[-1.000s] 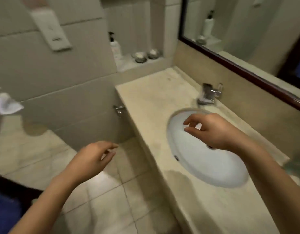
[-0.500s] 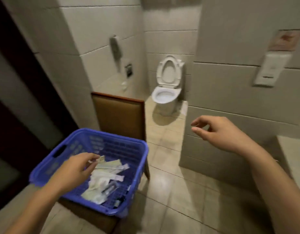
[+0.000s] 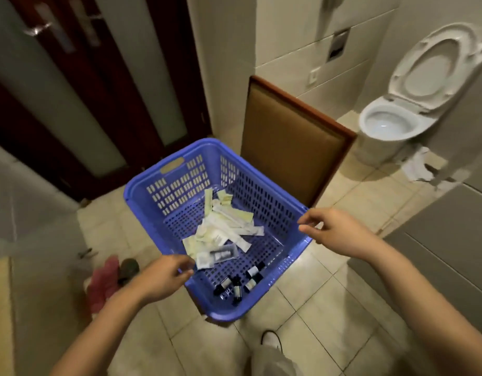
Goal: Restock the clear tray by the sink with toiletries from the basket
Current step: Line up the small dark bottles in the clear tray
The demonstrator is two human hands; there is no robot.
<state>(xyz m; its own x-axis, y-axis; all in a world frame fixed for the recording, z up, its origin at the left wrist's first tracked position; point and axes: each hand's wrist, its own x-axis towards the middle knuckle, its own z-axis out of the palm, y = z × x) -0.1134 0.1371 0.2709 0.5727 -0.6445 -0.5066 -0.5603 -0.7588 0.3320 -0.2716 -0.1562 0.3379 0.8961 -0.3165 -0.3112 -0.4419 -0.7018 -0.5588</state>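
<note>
The left hand (image 3: 164,278), loosely curled and empty, hovers at the rim of the blue basket (image 3: 204,147). Paper sachets (image 3: 223,229) lie just beyond its fingertips, with small bottles (image 3: 237,286) to its right. The right hand (image 3: 340,232), seemingly empty, hangs opposite. Overlapping sachets could snag together and spill. The clear tray is out of view.

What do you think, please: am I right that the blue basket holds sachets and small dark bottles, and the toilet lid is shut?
Not quite: the head view shows the toilet lid raised, not shut. The blue basket does hold sachets and small dark bottles.
</note>
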